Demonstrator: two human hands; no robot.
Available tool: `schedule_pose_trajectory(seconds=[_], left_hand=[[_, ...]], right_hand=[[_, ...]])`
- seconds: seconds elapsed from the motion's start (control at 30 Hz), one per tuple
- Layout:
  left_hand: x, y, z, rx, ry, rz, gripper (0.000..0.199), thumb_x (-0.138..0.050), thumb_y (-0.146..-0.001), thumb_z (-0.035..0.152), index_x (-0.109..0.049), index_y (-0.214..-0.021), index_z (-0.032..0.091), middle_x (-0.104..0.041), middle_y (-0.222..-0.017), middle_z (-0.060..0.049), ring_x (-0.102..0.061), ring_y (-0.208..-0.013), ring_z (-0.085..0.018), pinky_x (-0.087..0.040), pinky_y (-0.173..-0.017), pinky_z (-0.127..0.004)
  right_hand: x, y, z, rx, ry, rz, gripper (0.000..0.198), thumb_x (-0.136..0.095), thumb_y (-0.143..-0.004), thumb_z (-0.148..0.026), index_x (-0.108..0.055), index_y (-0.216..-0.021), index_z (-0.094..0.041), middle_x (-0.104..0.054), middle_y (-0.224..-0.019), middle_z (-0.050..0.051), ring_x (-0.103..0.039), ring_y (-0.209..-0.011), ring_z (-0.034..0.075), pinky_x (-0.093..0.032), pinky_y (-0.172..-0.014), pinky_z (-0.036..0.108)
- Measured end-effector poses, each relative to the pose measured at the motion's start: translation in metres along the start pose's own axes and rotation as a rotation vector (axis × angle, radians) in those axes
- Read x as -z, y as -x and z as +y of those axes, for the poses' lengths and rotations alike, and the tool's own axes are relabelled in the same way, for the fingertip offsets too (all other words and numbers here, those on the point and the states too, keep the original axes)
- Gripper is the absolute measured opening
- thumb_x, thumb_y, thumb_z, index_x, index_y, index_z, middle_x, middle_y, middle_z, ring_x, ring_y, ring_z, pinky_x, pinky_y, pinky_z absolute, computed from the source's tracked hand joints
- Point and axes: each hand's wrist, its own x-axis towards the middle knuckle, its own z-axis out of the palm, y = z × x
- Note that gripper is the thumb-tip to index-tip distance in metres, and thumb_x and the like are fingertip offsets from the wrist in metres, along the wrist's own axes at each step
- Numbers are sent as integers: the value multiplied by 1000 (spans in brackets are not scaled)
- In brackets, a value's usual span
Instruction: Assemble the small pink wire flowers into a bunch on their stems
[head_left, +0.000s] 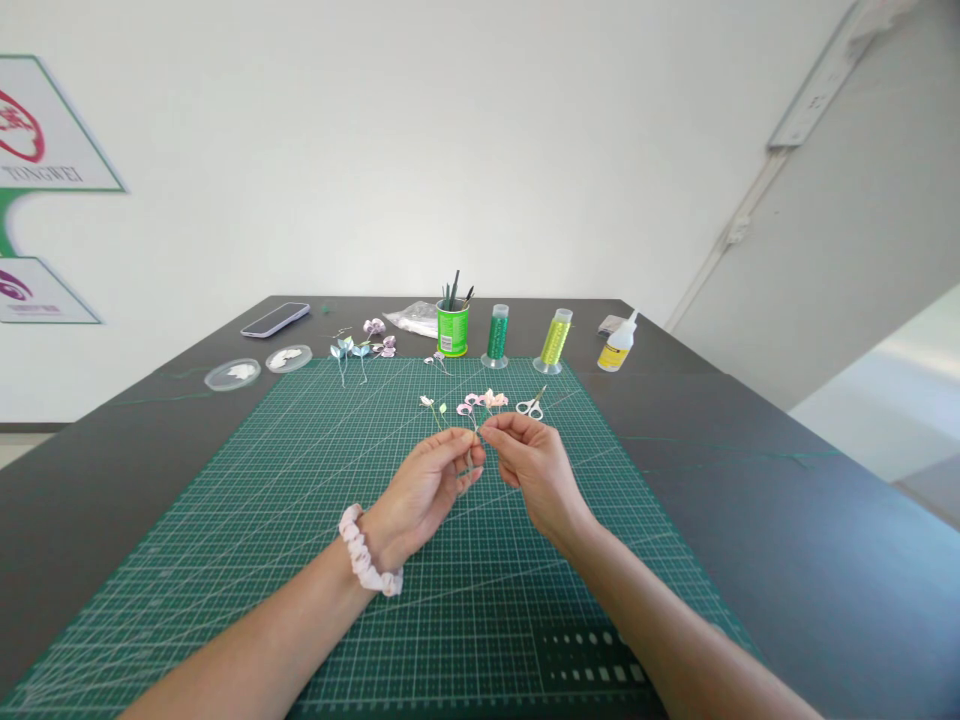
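Over the middle of the cutting mat (315, 530), my left hand (431, 480) pinches the thin stems of a small bunch of pink artificial flowers (466, 404) between thumb and fingertips. A pale scrunchie (360, 555) circles that wrist. My right hand (534, 462) is closed in a pinch at the same stems, fingertips almost touching the left ones; whether it grips a stem or a fine thread is too small to tell. Just beyond lie a single pink bud (427, 401), a small green leaf (442, 408) and white-handled scissors (530, 409).
Along the back stand a green can (453, 330) of tools, a green thread spool (497, 338), a yellow-green spool (555, 342) and a glue bottle (616, 346). Blue flowers (351, 348), purple flowers (385, 346), two shallow dishes (233, 376) and a phone (276, 320) lie left.
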Motion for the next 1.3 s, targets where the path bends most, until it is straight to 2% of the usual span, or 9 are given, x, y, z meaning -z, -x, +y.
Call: schedule_pose_trajectory(seconds=[0.77,1.3], left_hand=[[-1,0,0,69,53,-10,21,-81,-67,26,-64,-65,13,-60,-64,2,-54,-65,-9,-46,-80,-31],[2,-3,-1,104,100,-98,19,-74,-76,24,-62,-66,14,-56,-62,3,-53,-64,-9,-47,-82,-32]], right_hand=[[-2,1,-4,-5,1,-23,21,-75,-61,-34,-63,-63,-17,-50,-46,-7,-28,-35,4,-19,-35,20],[-1,1,-3,-8,-29,-50,20,-75,-64,-33,-63,-63,-17,-53,-47,-6,-29,-36,4,-20,-34,19]])
